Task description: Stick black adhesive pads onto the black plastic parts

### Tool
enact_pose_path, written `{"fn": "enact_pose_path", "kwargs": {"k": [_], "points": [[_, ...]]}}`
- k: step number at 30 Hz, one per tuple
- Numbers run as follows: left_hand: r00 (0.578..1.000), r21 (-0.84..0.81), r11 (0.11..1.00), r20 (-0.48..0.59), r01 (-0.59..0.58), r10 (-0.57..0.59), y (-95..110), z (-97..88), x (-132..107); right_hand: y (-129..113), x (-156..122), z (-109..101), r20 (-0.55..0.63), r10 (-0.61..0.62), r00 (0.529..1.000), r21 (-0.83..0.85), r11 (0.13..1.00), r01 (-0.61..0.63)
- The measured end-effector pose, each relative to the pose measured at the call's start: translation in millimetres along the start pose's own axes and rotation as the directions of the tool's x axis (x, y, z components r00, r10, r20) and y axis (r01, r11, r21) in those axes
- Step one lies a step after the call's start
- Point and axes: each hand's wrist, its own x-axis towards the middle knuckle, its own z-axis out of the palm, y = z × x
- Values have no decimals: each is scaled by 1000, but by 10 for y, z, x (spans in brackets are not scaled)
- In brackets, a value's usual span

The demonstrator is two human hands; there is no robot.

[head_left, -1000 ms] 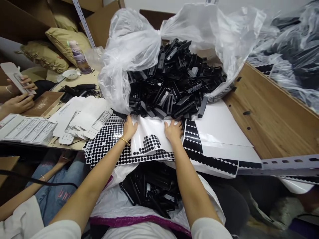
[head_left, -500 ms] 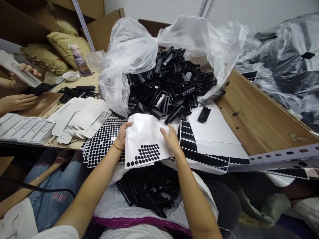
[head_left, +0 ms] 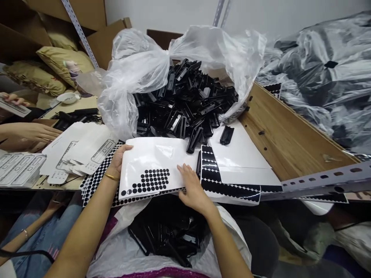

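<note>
A white sheet of round black stickers [head_left: 150, 154] lies in front of me, its remaining dots grouped along the lower part and the rest bare backing. My left hand [head_left: 118, 160] is closed on the sheet's left edge. On its right side rests my right hand [head_left: 191, 187], fingers apart and touching the surface. More sheets full of black dots [head_left: 100, 170] lie beneath and to the left. Behind the sheet, black plastic parts [head_left: 185, 100] are heaped in a clear plastic bag [head_left: 145, 61]. Similar black parts [head_left: 168, 231] fill a white bag [head_left: 107, 247] below the table edge.
At right are white backing sheets [head_left: 240, 150], one loose black part [head_left: 227, 135] and a wooden board [head_left: 290, 135] with a metal rail [head_left: 324, 179]. Printed white cards [head_left: 78, 146] lie left, near a co-worker's hand [head_left: 31, 136]. A small white bowl [head_left: 68, 98] stands behind.
The view has shifted, and the sheet now lies flatter and lower against the sheets beneath. My right hand has moved from the sheet's upper right edge down to its lower right side.
</note>
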Motion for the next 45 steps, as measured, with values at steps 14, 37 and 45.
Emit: {"fn": "enact_pose_path", "kwargs": {"k": [14, 37, 45], "points": [[926, 108, 921, 110, -373, 362, -124, -37, 2, -254, 150, 199, -498, 379, 780, 688, 720, 90], [694, 783, -274, 622, -559, 361, 144, 891, 198, -400, -189, 483, -312, 225, 923, 613, 790, 15], [710, 671, -508, 688, -540, 153, 55, 1245, 266, -444, -230, 430, -288, 249, 925, 388, 913, -125]]}}
